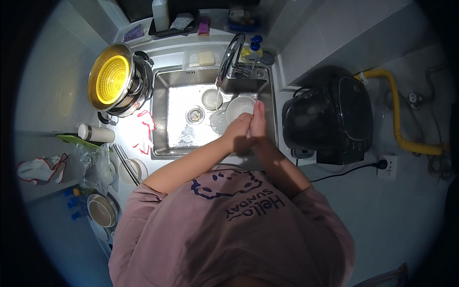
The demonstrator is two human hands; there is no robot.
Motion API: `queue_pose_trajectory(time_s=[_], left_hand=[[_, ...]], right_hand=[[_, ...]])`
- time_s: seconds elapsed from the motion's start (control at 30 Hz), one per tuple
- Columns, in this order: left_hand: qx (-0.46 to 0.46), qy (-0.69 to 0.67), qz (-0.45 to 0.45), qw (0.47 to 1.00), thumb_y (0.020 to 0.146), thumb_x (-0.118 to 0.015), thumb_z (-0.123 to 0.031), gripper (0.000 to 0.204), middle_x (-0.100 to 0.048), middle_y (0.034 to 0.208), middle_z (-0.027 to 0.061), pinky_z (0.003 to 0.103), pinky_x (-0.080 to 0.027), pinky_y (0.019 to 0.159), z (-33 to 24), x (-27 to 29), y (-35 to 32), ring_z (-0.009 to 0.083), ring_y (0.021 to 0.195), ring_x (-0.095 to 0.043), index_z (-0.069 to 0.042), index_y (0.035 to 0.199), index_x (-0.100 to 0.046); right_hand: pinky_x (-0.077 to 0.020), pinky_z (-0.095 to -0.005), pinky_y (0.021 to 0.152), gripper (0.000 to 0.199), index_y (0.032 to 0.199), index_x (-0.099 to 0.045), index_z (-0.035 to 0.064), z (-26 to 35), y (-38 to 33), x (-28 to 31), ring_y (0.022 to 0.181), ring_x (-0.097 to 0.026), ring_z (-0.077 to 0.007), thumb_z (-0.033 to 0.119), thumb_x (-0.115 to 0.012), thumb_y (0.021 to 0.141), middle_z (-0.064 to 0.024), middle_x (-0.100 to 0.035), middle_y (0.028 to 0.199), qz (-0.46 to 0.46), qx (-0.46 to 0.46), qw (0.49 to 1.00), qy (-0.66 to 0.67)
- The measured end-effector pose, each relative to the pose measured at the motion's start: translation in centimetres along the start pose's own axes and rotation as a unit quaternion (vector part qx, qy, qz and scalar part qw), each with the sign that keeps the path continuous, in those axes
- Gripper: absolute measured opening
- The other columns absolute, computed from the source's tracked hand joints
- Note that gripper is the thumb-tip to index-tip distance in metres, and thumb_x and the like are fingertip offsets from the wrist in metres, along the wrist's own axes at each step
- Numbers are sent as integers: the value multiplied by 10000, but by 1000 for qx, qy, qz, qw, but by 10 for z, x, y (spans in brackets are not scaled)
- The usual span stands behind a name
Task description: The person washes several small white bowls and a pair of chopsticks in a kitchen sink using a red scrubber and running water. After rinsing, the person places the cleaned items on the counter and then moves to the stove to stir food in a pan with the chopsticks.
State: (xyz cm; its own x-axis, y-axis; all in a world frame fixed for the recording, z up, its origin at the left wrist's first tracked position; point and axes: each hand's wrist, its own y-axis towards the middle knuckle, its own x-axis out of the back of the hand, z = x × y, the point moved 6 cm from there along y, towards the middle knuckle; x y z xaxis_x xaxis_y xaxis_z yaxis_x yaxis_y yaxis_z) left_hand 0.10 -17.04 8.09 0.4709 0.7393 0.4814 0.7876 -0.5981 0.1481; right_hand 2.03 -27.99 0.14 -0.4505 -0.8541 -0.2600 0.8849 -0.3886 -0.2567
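Note:
My left hand (pixel 237 128) and my right hand (pixel 258 122) are pressed together over the right front part of the metal sink (pixel 160 110). The left fingers are curled in against the right palm, and whatever may lie between them is hidden. On the right hand the fingers stretch up, straight and close together. Just beyond my hands a white bowl (pixel 239 107) sits in the sink. A smaller bowl (pixel 211 99) stands to its left, and a clear dish (pixel 219 122) lies between. Water runs from the chrome faucet (pixel 229 60) down near the bowls.
Left of the sink stand a yellow colander (pixel 113 80) in a metal basin (pixel 98 67), a white bottle (pixel 97 134) and chopsticks (pixel 125 162). A black appliance (pixel 330 117) is on the right. Behind the sink are a sponge (pixel 206 59) and a pump bottle (pixel 253 50).

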Motion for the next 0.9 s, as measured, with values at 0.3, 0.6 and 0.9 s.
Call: queue_pose_trajectory(time_s=[0.3, 0.6, 0.9], left_hand=[[-231, 277, 75, 930, 608, -696, -161, 560, -562, 1156, 176, 432, -447, 940, 12, 14, -31, 353, 1083, -556, 18, 1123, -569], [-42, 143, 80, 986, 647, -724, -231, 519, -601, 1083, 177, 414, -484, 867, -4, 10, -16, 377, 1006, -590, 7, 1087, -587], [-75, 76, 75, 992, 628, -745, -208, 591, -610, 1110, 171, 410, -479, 925, -10, 12, -26, 373, 1028, -593, -4, 1156, -574]], right_hand=[[-472, -240, 778, 319, 1115, -623, 39, 25, 1, 1, 880, -608, -108, 312, -495, 1010, -37, -656, 977, 220, -167, 961, -26], [-438, -274, 822, 351, 1112, -598, 37, 12, 12, 3, 882, -566, -127, 348, -461, 1020, -39, -627, 971, 60, -40, 996, -51], [-473, -310, 889, 387, 1185, -588, 18, 9, 0, 8, 996, -612, -180, 343, -453, 1024, -82, -640, 1103, 84, -142, 986, 40]])
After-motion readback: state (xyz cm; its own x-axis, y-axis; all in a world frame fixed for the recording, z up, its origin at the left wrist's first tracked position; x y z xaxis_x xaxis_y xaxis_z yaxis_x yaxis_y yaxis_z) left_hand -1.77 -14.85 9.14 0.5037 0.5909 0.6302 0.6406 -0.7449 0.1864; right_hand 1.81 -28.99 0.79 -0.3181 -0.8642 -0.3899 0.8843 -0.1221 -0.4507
